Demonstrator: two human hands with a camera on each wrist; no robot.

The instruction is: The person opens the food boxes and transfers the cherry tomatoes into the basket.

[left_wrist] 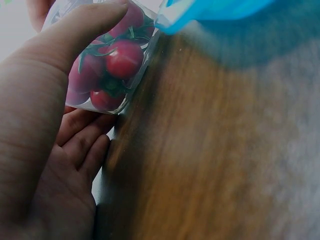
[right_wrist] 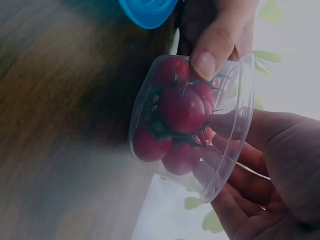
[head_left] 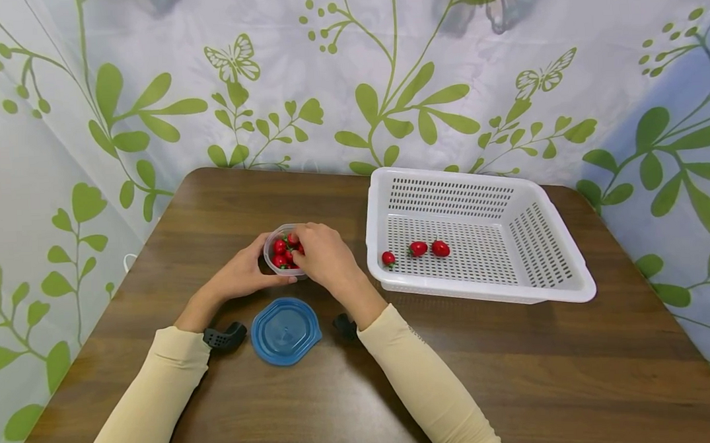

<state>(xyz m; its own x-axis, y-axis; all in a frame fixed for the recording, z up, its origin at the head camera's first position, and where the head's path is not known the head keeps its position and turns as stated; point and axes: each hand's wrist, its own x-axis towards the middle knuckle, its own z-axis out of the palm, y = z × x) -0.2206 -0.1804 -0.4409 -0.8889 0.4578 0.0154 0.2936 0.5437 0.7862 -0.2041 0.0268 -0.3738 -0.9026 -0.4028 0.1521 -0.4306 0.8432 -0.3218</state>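
Note:
A clear plastic tub [head_left: 266, 253] stands on the table with several red cherry tomatoes [right_wrist: 182, 109] with green stems inside it. My left hand [head_left: 241, 273] grips the tub from the left, thumb against its near side and fingers around behind. My right hand [head_left: 326, 252] reaches in over the rim from the right. Through the clear wall, its thumb and fingertips show around a tomato among the others; the right wrist view partly hides that tomato. A blue lid [head_left: 285, 331] lies flat on the table, nearer me than the tub.
To the right stands a white perforated basket [head_left: 453, 286], with three tomatoes [head_left: 418, 248] at its left side. The brown wooden table [head_left: 546, 372] backs onto a leaf-patterned curtain [head_left: 301, 72]. Dark wrist devices [head_left: 224, 336] sit beside both forearms.

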